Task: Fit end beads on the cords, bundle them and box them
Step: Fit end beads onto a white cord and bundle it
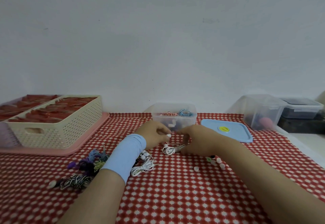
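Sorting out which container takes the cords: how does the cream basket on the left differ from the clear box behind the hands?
The cream basket is opaque with perforated walls and a handle slot; the clear box has smooth see-through walls. The basket stands on a pink tray; the box stands straight on the checked cloth. The basket holds red items; the box holds coiled cords. Both are open-topped.

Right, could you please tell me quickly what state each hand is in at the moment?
Left hand: closed, pinching a small white bead.
Right hand: closed, gripping the white cord bundle.
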Motion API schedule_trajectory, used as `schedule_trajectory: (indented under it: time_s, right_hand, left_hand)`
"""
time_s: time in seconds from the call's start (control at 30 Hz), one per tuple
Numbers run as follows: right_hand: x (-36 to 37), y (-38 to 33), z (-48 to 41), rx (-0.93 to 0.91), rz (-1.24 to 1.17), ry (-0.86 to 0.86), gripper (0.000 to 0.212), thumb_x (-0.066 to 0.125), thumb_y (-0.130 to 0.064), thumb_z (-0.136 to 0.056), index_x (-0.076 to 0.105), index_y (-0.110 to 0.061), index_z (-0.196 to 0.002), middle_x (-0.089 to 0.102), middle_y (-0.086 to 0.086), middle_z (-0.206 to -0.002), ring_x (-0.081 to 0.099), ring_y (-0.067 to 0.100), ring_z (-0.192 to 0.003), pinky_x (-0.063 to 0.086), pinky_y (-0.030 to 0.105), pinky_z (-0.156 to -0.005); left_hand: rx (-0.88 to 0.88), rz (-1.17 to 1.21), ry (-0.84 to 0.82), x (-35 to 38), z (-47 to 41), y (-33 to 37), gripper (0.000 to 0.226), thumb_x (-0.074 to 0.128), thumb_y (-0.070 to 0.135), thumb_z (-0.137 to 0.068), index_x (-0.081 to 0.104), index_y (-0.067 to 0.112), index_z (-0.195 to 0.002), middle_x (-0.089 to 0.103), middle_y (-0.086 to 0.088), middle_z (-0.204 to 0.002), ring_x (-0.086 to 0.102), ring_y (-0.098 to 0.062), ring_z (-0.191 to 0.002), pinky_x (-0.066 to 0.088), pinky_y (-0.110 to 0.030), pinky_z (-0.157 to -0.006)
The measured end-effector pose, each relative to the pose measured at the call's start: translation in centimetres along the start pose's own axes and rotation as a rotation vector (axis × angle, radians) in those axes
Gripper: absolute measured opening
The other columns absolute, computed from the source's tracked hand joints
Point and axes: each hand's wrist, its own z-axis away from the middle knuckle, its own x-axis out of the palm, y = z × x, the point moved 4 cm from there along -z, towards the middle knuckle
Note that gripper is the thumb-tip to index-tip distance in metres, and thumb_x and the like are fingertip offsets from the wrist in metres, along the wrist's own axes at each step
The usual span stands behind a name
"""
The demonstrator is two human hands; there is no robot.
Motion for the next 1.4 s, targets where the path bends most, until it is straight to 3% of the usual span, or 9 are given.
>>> schedule_trajectory:
  time_s: [0.07,0.3,0.4,0.6,0.8,0.93,1.07,1.23,1.4]
  right_hand:
    - [0.2,0.0,0.0,-0.001,-0.001,-0.036,0.027,0.071,-0.04,-0.089,0.074,-0.03,-0.114,0.072,-0.012,-0.106,0.064,0.012,-0.096,0.054,0.032,-0.089]
    - [-1.4,0.7,0.0,0.029,-0.142,0.098,0.017,0.077,-0.035,-0.088,0.079,-0.031,-0.105,0.072,-0.016,-0.105,0.062,0.0,-0.092,0.043,0.017,-0.08]
    - [-3.1,1.1,-0.4,0.039,-0.258,0.203,0.008,0.079,-0.04,-0.085,0.079,-0.035,-0.092,0.073,-0.019,-0.093,0.063,-0.004,-0.086,0.045,0.017,-0.074]
    - [-7.8,1.4,-4.0,0.085,-0.231,0.348,0.006,0.079,-0.033,-0.085,0.08,-0.034,-0.091,0.073,-0.016,-0.097,0.065,0.006,-0.093,0.054,0.031,-0.086]
    - [-11.0,2.5,-7.1,0.127,-0.177,0.409,0.006,0.079,-0.031,-0.086,0.079,-0.033,-0.091,0.07,-0.014,-0.09,0.062,0.011,-0.087,0.046,0.028,-0.069]
    - [-10.2,2.8,-9.5,0.137,-0.143,0.398,0.009,0.077,-0.035,-0.086,0.08,-0.034,-0.096,0.068,-0.014,-0.094,0.061,0.012,-0.09,0.044,0.028,-0.068]
    - [-8.1,2.2,-12.4,0.109,-0.044,0.335,0.017,0.077,-0.035,-0.087,0.079,-0.032,-0.104,0.064,-0.009,-0.103,0.058,0.012,-0.094,0.044,0.027,-0.074]
    - [-5.8,1.8,-14.0,0.108,-0.043,0.21,0.032,0.073,-0.026,-0.091,0.072,-0.026,-0.122,0.072,-0.006,-0.116,0.065,0.013,-0.103,0.054,0.031,-0.093]
    - [-4.9,1.6,-13.6,0.102,-0.016,0.163,0.024,0.063,-0.025,-0.097,0.075,-0.034,-0.115,0.073,-0.014,-0.117,0.065,0.008,-0.1,0.055,0.028,-0.086]
  left_hand:
    - [-0.021,-0.038,-0.039,0.2,0.1,0.1,0.023,0.069,0.023,-0.09,0.072,0.023,-0.113,0.07,0.008,-0.102,0.064,0.0,-0.069,0.048,-0.012,-0.065]
    - [0.003,0.052,-0.023,-0.5,-0.1,0.8,0.02,0.07,0.022,-0.089,0.074,0.024,-0.109,0.071,0.005,-0.109,0.066,-0.004,-0.078,0.056,-0.021,-0.072]
    - [0.025,0.15,0.087,-1.9,-0.6,1.5,0.019,0.068,0.021,-0.091,0.075,0.025,-0.108,0.07,0.01,-0.106,0.071,-0.017,-0.083,0.061,-0.03,-0.075]
    - [0.054,0.109,0.236,-5.6,-4.0,3.9,0.021,0.062,0.015,-0.092,0.073,0.025,-0.107,0.073,0.002,-0.1,0.068,-0.011,-0.079,0.056,-0.025,-0.079]
    - [0.027,0.042,0.218,-6.8,-7.9,4.9,0.02,0.06,0.018,-0.093,0.072,0.029,-0.104,0.071,0.005,-0.093,0.067,-0.011,-0.08,0.053,-0.025,-0.075]
    - [-0.018,-0.038,0.219,-7.5,-9.4,3.7,0.014,0.062,0.022,-0.092,0.072,0.029,-0.099,0.065,0.01,-0.081,0.062,-0.013,-0.086,0.047,-0.026,-0.082]
    - [-0.096,-0.185,0.106,-7.5,-9.5,1.4,0.017,0.062,0.024,-0.09,0.075,0.031,-0.1,0.069,0.007,-0.111,0.062,-0.014,-0.102,0.048,-0.031,-0.096]
    - [-0.095,-0.221,0.064,-7.3,-8.8,-0.6,0.022,0.063,0.024,-0.092,0.073,0.025,-0.111,0.068,0.006,-0.122,0.061,-0.012,-0.11,0.042,-0.024,-0.094]
    - [-0.047,-0.295,0.029,-6.3,-8.4,-0.5,0.023,0.058,0.028,-0.095,0.072,0.029,-0.114,0.065,0.006,-0.126,0.06,-0.014,-0.109,0.043,-0.027,-0.092]
